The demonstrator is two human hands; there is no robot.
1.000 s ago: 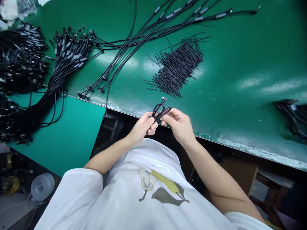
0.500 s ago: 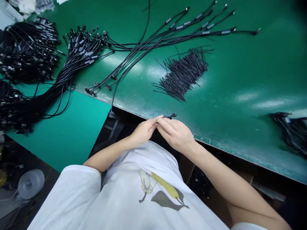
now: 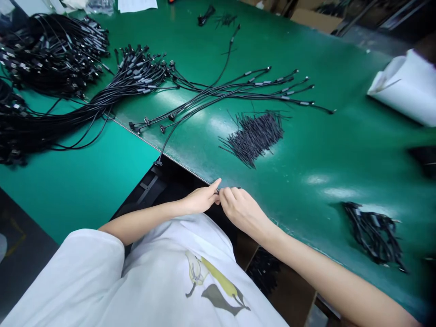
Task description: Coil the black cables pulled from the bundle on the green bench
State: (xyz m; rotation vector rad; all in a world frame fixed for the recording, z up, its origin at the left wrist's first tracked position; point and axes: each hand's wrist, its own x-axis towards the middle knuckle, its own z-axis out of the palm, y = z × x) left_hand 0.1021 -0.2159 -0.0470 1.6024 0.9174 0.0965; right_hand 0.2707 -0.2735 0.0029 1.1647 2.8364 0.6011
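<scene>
At the front edge of the green table, my left hand (image 3: 203, 199) and my right hand (image 3: 241, 208) meet fingertip to fingertip. Between them is a black cable (image 3: 217, 192), almost wholly hidden by the fingers. My left hand pinches it with the index finger sticking out; my right hand has its fingers curled over it. Just beyond the hands lies a pile of short black twist ties (image 3: 255, 136). Several loose black cables (image 3: 204, 97) with grey sleeves and metal-tipped connectors stretch across the table behind that pile.
A thick bunch of black cables (image 3: 102, 97) and a heaped cable pile (image 3: 57, 54) occupy the left side. Folded cables (image 3: 374, 234) lie at the right. A white roll (image 3: 407, 88) is at the far right. One cable connector (image 3: 158, 162) hangs at the table's edge.
The view has shifted, showing more of the table's far side. My right hand's fingers have curled in, and the connector that stuck out past them is now mostly hidden.
</scene>
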